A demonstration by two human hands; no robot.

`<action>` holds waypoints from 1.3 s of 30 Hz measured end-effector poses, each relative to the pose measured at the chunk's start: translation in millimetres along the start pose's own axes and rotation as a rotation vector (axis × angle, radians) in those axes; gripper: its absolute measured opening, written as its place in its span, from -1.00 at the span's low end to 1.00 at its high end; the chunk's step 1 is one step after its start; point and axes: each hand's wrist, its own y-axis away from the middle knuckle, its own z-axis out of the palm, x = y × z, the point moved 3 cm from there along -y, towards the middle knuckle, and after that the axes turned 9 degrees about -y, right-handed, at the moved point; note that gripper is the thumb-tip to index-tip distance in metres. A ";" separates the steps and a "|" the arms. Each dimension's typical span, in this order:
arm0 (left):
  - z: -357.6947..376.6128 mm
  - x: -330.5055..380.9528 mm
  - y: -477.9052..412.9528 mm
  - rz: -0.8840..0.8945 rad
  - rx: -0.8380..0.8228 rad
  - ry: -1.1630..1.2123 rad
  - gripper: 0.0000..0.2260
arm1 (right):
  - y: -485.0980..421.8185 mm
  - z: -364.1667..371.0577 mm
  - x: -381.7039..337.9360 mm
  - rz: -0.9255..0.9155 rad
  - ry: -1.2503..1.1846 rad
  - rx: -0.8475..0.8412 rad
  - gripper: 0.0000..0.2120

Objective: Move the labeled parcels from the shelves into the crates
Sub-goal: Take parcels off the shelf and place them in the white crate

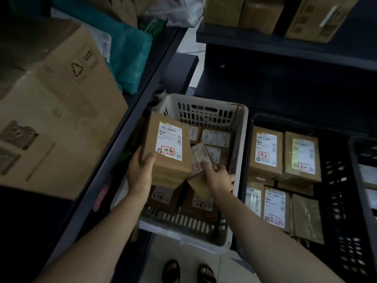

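Dim storeroom, shelves (167, 64) still stocked. Left hand (140, 170) grips box (167, 148) over white crate (241, 139); right hand (216, 176) pinches small parcel (201, 155) inside. Black crate (336, 180) part-filled; more to move.

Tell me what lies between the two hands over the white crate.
In the head view, the labelled cardboard box gripped by the left hand fills the gap, its lower edge beside the small flat parcel that the right hand pinches.

our brown parcel (169, 148), red-marked white label up, hangs tilted over the white crate (242, 127), small packet (201, 154) touching it, labeled boxes (216, 137) below.
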 end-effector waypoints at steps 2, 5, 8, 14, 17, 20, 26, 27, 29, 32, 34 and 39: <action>1.9 -0.5 -5.4 -0.009 -0.046 0.039 -0.58 | -0.5 1.1 2.7 0.001 -0.116 0.060 -0.33; 3.5 3.8 -14.5 0.010 -0.067 0.057 -0.49 | 2.5 -0.3 -1.7 -0.036 -0.266 0.136 -0.32; 6.2 14.6 -25.1 0.129 -0.059 -0.060 -0.35 | -1.3 -5.4 -14.3 -0.050 -0.441 0.164 -0.32; 28.7 22.4 -53.1 0.105 -0.186 -0.074 -0.38 | -18.8 -11.2 -31.4 -0.017 -0.703 0.129 -0.42; 40.2 15.8 -65.0 0.038 -0.192 -0.062 -0.54 | -33.1 -8.6 -36.7 0.024 -0.731 0.112 -0.44; 54.6 9.2 -81.2 -0.018 -0.164 -0.028 -0.67 | -57.0 -6.6 -52.7 0.006 -0.629 0.071 -0.48; 94.7 -20.4 -139.4 -0.152 -0.145 0.017 -0.60 | -116.9 -0.7 -92.9 -0.068 -0.412 -0.012 -0.52; 105.8 -22.2 -148.9 -0.144 -0.171 -0.016 -0.55 | -124.6 1.2 -94.7 -0.097 -0.343 -0.027 -0.53; 127.7 -24.9 -163.1 -0.127 -0.225 -0.111 -0.52 | -138.4 6.9 -95.1 -0.175 -0.118 -0.068 -0.47; 150.4 -39.7 -165.5 -0.085 -0.310 -0.356 -0.49 | -147.3 16.0 -101.0 -0.290 0.304 -0.085 -0.32; 157.2 -53.4 -160.9 0.034 -0.361 -0.600 -0.40 | -150.1 27.5 -106.3 -0.369 0.536 -0.083 -0.25; 159.6 -44.9 -149.1 0.239 -0.507 -1.230 -0.18 | -168.1 59.9 -113.7 -0.201 0.536 -0.019 -0.04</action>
